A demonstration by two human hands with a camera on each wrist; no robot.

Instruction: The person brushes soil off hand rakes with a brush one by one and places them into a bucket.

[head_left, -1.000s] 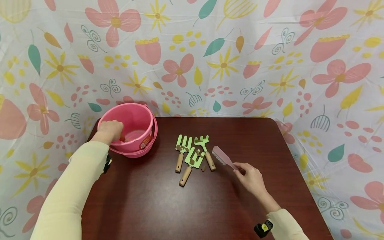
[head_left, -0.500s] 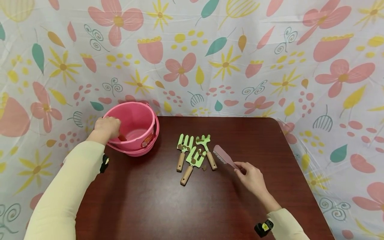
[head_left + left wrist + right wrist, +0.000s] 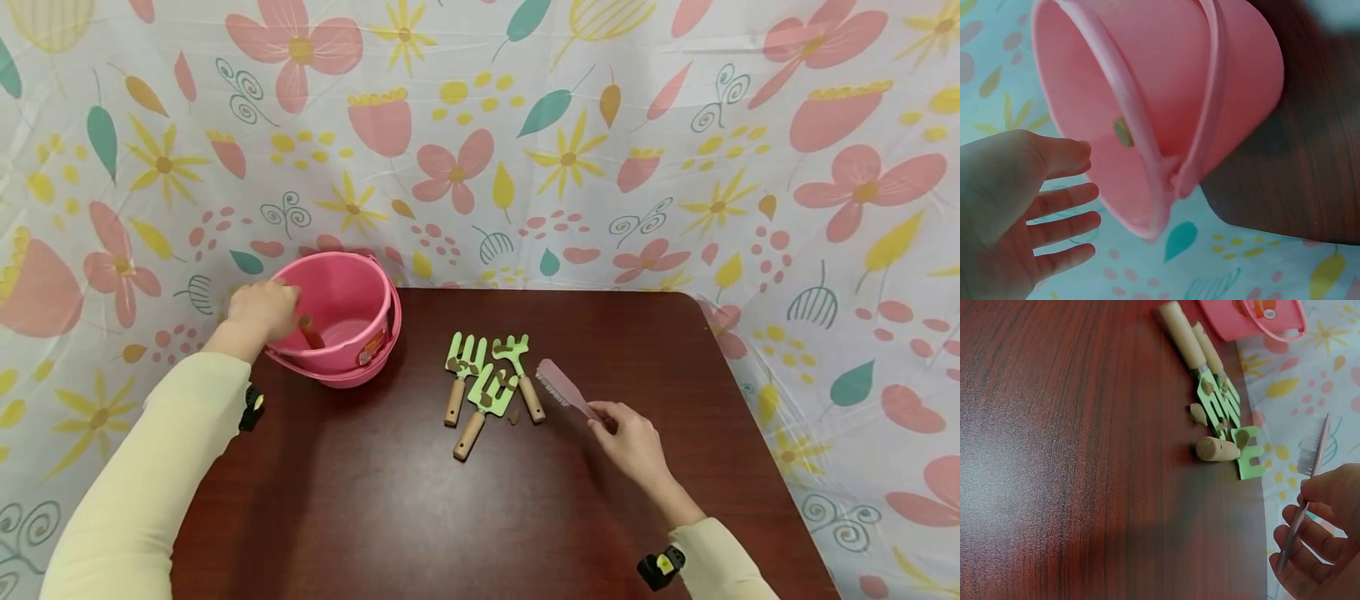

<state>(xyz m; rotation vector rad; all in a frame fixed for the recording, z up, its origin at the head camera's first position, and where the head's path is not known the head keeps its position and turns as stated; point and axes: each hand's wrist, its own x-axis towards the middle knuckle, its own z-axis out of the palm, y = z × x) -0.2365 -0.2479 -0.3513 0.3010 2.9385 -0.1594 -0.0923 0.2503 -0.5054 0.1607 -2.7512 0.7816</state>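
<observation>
My left hand [image 3: 262, 312] is at the left rim of a pink bucket [image 3: 348, 360]. In the left wrist view its fingers are extended and hold nothing, just outside the bucket's mouth. Inside the bucket shows the wooden handle end [image 3: 1123, 132] of something mostly hidden by the wall. My right hand [image 3: 633, 442] pinches the handle of a pink brush [image 3: 562, 387], held with its white bristles to the left. Left of the brush lie a green hand fork [image 3: 465, 360], a small green rake [image 3: 512, 350] and another slotted green garden tool [image 3: 491, 396], all with wooden handles.
Brown leaf-like bits [image 3: 1198, 414] lie on and beside the green tools. The bucket stands at the back left of the dark wooden table [image 3: 420, 517], its pink handle [image 3: 1210, 94] hanging down. A flower-patterned cloth [image 3: 480, 167] hangs behind and along the sides.
My left hand has drawn up and left out of the bucket, and more of the wooden handle inside shows. The head view has shifted slightly. My right hand keeps holding the brush in place.
</observation>
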